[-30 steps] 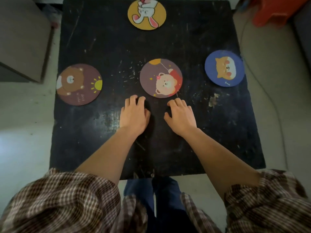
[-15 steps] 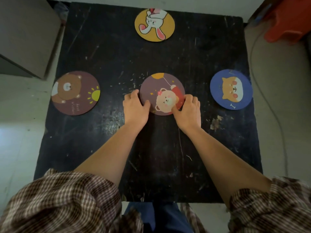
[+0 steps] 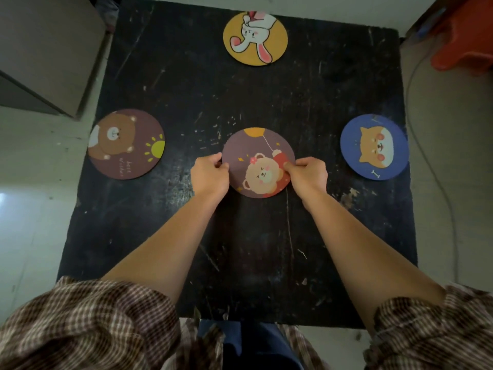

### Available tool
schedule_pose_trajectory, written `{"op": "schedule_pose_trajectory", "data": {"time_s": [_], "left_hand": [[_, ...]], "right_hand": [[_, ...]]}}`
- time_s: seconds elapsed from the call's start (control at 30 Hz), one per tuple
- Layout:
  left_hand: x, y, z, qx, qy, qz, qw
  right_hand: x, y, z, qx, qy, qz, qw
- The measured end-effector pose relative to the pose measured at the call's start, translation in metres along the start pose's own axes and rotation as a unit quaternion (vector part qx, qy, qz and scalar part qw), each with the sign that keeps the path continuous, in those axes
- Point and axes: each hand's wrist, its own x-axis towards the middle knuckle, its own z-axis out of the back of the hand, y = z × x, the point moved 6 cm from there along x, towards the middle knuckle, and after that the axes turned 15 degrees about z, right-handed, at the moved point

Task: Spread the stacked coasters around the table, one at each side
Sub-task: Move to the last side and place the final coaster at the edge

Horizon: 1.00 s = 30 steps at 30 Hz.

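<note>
A purple coaster with a bear and a balloon (image 3: 257, 153) lies in the middle of the black table (image 3: 240, 97). My left hand (image 3: 210, 174) pinches its left edge and my right hand (image 3: 306, 176) pinches its right edge. A yellow rabbit coaster (image 3: 255, 38) lies at the far side. A brown bear coaster with a sun (image 3: 126, 144) sits at the left side and overhangs the edge slightly. At the right side rests a blue dog coaster (image 3: 374, 146).
A grey cabinet (image 3: 45, 49) stands on the floor at the upper left of the table. An orange plastic stool (image 3: 466, 41) is at the upper right, and a thin cable (image 3: 426, 156) runs along the floor on the right.
Both hands moved forward from resting flat on the table near me to the middle coaster and closed on its left and right edges.
</note>
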Motion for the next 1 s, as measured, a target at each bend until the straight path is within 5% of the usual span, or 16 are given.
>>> {"op": "schedule_pose_trajectory", "data": {"time_s": [0.13,0.33,0.6,0.77,1.0], "left_hand": [[-0.002,0.016,0.004,-0.020,0.054,0.006,0.998],[-0.027,0.052,0.005,-0.008,0.122,0.032,0.992],[-0.083,0.117,0.012,-0.090,0.042,0.094,0.991],[-0.112,0.126,0.016,0.022,-0.039,0.049,0.998],[-0.126,0.133,0.014,0.043,-0.016,0.025,0.999]], "right_hand": [[-0.012,-0.013,0.007,0.039,0.013,-0.042,0.998],[-0.039,-0.026,0.012,0.057,0.146,-0.023,0.987],[-0.093,-0.063,0.027,0.012,0.281,-0.014,0.960],[-0.121,-0.082,0.034,0.019,0.307,-0.036,0.951],[-0.148,-0.097,0.039,0.000,0.314,-0.045,0.948]]}}
